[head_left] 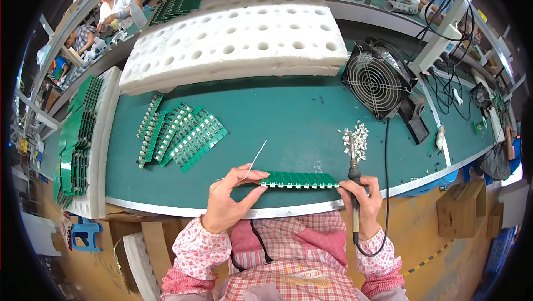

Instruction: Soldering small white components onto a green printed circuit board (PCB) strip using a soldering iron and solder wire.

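Note:
A strip of green circuit boards (pixel 300 180) is held level above the mat's front edge, small white parts lining its near side. My left hand (pixel 232 196) pinches the strip's left end between thumb and fingers. A thin length of solder wire (pixel 257 155) sticks up from that same hand. At the strip's right end, the fingertips of my right hand (pixel 363 204) grip it. That hand also holds a soldering iron (pixel 353 174), its tip pointing away from me over a pile of small white connectors (pixel 358 139).
Several board strips (pixel 180 134) lie on the green mat at left. More boards (pixel 78 134) stand in a foam block (pixel 111 151) at far left. A large white foam block (pixel 233 46) spans the back. A black fan (pixel 377 82) stands at right. Other people work beyond.

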`<action>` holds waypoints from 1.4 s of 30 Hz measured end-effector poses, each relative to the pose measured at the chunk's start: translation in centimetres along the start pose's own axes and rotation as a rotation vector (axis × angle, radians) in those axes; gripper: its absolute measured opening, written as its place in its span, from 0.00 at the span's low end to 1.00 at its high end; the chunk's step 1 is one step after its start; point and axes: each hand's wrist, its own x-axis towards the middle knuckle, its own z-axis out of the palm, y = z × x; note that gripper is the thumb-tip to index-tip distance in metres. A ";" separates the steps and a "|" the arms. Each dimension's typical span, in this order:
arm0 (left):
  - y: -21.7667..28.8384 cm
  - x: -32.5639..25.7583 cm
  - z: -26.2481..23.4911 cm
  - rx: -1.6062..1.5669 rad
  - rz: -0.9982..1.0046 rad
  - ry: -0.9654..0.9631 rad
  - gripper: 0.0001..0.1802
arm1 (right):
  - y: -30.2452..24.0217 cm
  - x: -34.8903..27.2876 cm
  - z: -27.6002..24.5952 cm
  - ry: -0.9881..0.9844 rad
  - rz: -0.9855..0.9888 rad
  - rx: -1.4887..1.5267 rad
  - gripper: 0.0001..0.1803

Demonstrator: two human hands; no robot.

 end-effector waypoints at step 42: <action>-1.3 -0.6 -0.9 0.138 0.177 -0.145 0.12 | -5.7 2.4 1.0 -0.136 0.401 0.672 0.09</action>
